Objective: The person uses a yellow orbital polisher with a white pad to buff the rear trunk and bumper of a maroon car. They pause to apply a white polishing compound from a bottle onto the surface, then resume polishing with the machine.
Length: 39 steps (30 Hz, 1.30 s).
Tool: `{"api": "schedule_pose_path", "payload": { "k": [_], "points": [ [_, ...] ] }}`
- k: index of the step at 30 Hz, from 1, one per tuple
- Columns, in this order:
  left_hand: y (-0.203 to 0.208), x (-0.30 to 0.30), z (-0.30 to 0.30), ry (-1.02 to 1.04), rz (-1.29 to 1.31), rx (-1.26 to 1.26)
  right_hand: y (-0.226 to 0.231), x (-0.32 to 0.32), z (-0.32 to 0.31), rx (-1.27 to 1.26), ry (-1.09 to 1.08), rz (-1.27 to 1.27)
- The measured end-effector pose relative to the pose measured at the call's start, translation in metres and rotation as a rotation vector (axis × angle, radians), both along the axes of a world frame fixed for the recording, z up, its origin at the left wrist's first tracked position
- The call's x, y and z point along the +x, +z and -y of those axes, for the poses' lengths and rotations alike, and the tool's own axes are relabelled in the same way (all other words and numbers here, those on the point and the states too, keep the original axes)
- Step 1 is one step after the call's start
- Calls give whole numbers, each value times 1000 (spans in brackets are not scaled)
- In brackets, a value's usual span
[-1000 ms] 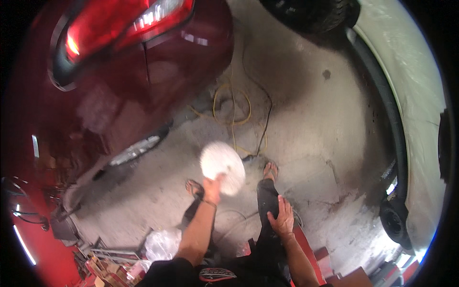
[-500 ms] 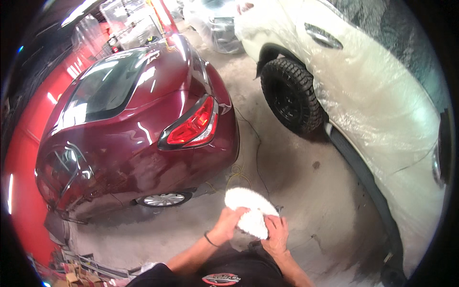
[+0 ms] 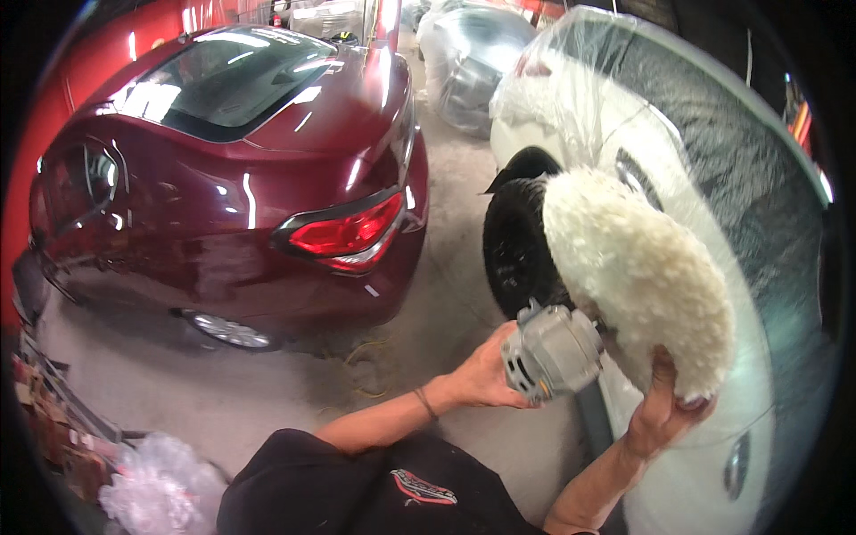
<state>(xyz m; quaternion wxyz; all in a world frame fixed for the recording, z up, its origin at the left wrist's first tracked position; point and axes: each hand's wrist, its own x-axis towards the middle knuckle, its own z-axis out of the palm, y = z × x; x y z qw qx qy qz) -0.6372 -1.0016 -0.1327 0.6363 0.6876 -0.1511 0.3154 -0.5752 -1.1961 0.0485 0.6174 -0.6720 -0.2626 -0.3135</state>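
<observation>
Low in the middle of the view, the left hand (image 3: 486, 374) is closed around the grey metal head of a polisher (image 3: 551, 350), palm and curled fingers against its left side — a firm grip. Its wrist wears a thin dark band (image 3: 425, 403). To the right, the right hand (image 3: 662, 412) is cupped under the lower rim of the wool pad (image 3: 635, 272), thumb up against the fleece and fingertips wrapped over the edge, so that grip is clenched on the pad itself. The cream, shaggy pad sits mounted on the polisher and is tilted, its face turned up and toward the right.

Behind the pad stands a black tyre (image 3: 515, 245) belonging to a white vehicle (image 3: 713, 178) draped in clear plastic sheeting. Across the concrete floor (image 3: 446, 223) to the left sits a dark red car (image 3: 232, 178), its tail light (image 3: 343, 234) facing the hands. A yellow cord (image 3: 361, 366) lies coiled on the floor near that car's rear. Crumpled clear plastic (image 3: 156, 486) lies at the lower left — beside the person's black shirt (image 3: 357, 490).
</observation>
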Motion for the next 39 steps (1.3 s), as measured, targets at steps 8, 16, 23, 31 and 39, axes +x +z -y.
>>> {"api": "schedule_pose_path", "payload": {
  "k": [8,16,23,31,39],
  "points": [
    [44,121,10,-227,129,-329,54,138,-40,-29,122,80],
    [87,206,-34,442,162,-124,-57,308,-63,-77,823,-147],
    [154,261,-71,510,442,-408,7,336,-158,-517,1175,118],
    [227,215,-9,381,541,-29,19,359,-169,-452,1655,313],
    [157,212,11,608,410,-151,-51,380,-195,-520,2240,17]
  ]
}}
